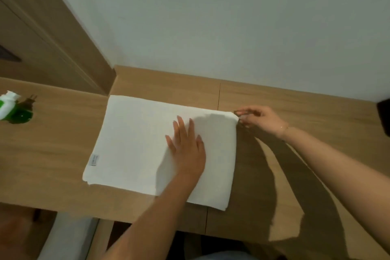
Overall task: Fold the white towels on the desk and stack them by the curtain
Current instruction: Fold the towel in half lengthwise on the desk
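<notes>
Now we flatten the towel, left hand fingers straight, right hand pinching its corner (keep edges aligned).

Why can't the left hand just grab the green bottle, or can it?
Probably yes. The left hand lies flat on the white towel, and only bare desk lies between it and the green bottle at the far left edge. It might need a stretch.
</notes>
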Tool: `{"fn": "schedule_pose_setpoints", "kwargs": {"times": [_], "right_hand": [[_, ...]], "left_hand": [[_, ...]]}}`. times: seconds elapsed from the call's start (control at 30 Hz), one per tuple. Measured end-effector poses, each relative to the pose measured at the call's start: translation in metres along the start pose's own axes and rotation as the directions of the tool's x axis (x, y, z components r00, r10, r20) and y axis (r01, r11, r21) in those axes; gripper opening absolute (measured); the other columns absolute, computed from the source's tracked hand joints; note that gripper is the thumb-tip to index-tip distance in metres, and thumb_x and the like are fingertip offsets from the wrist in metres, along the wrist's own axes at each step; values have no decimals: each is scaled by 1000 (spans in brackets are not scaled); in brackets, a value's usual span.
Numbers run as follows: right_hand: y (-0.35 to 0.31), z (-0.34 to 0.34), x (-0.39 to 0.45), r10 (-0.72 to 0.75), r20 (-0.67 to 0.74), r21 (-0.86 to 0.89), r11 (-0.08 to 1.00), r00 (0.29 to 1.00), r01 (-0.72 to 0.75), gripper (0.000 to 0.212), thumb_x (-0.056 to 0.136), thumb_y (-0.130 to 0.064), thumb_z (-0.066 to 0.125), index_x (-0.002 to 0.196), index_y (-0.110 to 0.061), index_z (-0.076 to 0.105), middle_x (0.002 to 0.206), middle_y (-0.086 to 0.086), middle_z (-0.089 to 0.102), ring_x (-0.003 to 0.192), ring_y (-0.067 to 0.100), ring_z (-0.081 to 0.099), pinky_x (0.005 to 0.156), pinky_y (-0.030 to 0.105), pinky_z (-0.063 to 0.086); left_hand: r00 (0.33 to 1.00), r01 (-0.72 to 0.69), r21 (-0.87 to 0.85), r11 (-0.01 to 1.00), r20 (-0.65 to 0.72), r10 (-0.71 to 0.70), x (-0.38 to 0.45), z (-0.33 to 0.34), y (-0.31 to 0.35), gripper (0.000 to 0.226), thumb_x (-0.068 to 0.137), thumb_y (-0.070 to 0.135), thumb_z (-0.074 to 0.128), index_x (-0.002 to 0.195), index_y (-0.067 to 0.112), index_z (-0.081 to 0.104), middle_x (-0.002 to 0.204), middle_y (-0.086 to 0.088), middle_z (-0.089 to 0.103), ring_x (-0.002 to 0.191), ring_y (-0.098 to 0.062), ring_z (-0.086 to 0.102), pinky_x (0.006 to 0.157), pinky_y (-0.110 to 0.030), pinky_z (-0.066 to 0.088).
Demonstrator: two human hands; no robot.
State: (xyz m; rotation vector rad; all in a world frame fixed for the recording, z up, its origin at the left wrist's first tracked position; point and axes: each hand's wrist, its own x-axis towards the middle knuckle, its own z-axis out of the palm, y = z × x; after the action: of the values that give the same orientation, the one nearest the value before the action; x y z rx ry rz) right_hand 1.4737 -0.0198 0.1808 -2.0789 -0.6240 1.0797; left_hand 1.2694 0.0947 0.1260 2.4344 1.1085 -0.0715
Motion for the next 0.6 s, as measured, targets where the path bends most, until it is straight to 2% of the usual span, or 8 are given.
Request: {"fn": "schedule_pose_setpoints", "kwargs": {"times": [0.1,0.2,0.27,0.33,0.4,0.47,0.53,0.6], "right_hand": [[7,-4,20,32,128,-18,999,991,-30,36,91,-6,63,127,-8,59,125,10,62,88,12,63,70,19,57],[15,-7,30,-9,196,-18,1000,981,12,34,84,-20,74,116,-21,65,114,-2,64,94,10,62,71,23,58],[18,-8,35,-21,268,-42,999,963,34,25,82,-26,75,105,-25,66,106,-1,63,90,9,61,69,22,57],[19,-10,37,16,407,-155,986,913,52,18,84,-34,71,100,-28,65,97,-1,61,84,9,58,68,20,55],[18,-13,39,88,560,-232,971,824,54,19,87,-39,67,104,-31,64,90,-4,61,78,8,57,66,22,53],[16,-14,40,163,671,-224,974,723,-11,27,89,-38,63,113,-24,63,76,0,56,65,10,53,60,24,53],[18,-13,39,225,698,-197,973,680,-120,33,91,-38,60,114,-14,60,68,3,50,58,11,51,58,27,55],[21,-13,38,243,687,-162,970,685,-182,28,92,-39,58,106,-16,61,67,4,55,61,15,58,64,30,58]], "left_hand": [[998,29,52,998,46,-32,-19,31,28,69,89,49,-12,154,25,-12,162,-5,-17,150,-25,-13,117,-50,-15],[999,-44,142,989,-16,47,-17,34,11,60,101,50,8,157,29,2,165,-1,-1,152,-23,0,120,-48,-10],[994,-95,145,985,-40,102,-21,34,-2,58,102,53,15,156,32,10,164,1,6,151,-21,5,120,-46,-7],[988,-142,151,978,-33,149,-28,33,-5,60,101,57,10,156,32,12,164,2,7,151,-20,5,121,-46,-3],[986,-158,211,965,-15,165,-32,37,-7,61,101,57,7,156,31,12,164,1,7,151,-21,3,122,-48,1],[985,-162,268,950,-8,170,-31,39,-8,60,102,55,11,156,28,14,164,-1,8,151,-23,3,122,-50,3],[982,-178,296,939,-2,187,-32,39,-9,60,102,54,14,157,29,12,165,-1,5,152,-22,-1,122,-49,3],[977,-203,310,929,3,213,-33,40,-10,61,102,55,15,157,29,10,165,0,2,152,-21,-3,121,-49,3]]}}
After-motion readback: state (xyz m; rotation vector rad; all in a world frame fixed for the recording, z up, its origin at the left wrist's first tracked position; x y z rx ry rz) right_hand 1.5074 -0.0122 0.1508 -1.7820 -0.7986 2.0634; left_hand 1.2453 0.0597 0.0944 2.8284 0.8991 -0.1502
